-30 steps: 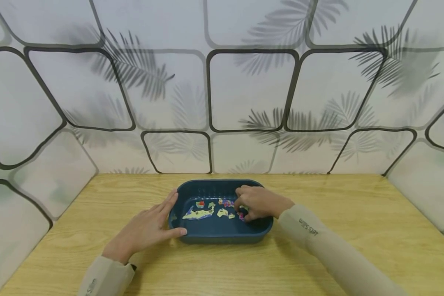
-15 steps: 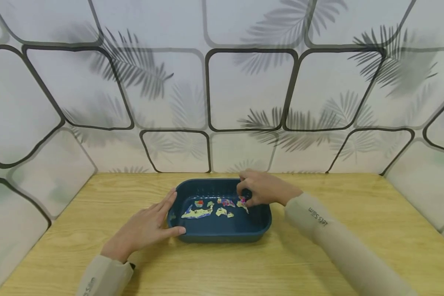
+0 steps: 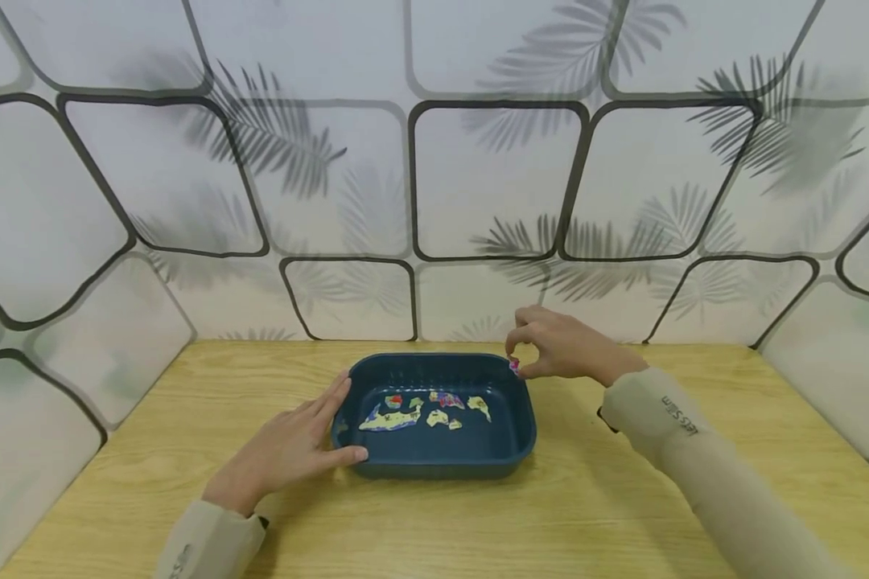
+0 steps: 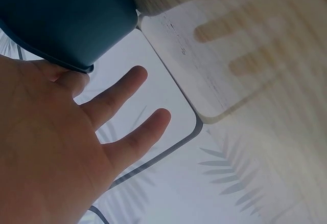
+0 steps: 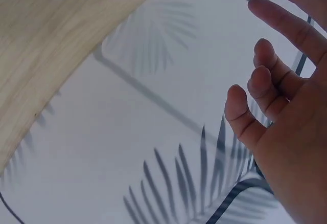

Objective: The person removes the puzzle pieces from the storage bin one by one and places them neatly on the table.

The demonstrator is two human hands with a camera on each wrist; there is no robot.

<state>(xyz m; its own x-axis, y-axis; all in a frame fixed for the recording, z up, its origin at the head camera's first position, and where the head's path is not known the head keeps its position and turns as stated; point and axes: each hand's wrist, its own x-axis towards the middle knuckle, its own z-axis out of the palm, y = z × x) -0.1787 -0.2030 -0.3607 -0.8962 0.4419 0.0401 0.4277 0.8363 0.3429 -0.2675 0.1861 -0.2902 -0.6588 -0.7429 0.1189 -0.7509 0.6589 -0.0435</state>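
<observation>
1. Right hand (image 3: 561, 344): thumb and forefinger pinching the pink piece (image 3: 514, 367); other fingers bent, holding nothing.
2. Just changed — half a second back I had this hand inside the tray (image 3: 434, 468); now it's up and over to the right, past the far right corner. Head view puts the piece against the rim; I can't tell the clearance.
3. My read: pick is good, piece is leaving the tray. The yellow piece (image 3: 479, 406), nearer me and left of that hand, is now uncovered on the floor.
4. Further left of the hand: purple patterned piece (image 3: 447, 400), red piece (image 3: 393, 400), long yellow-blue piece (image 3: 391, 420) — all left behind.
5. Left hand (image 3: 282, 450): fingers spread, resting on the tray's left end; looks like steadying.
6. Under everything: wooden table (image 3: 434, 531).
</observation>
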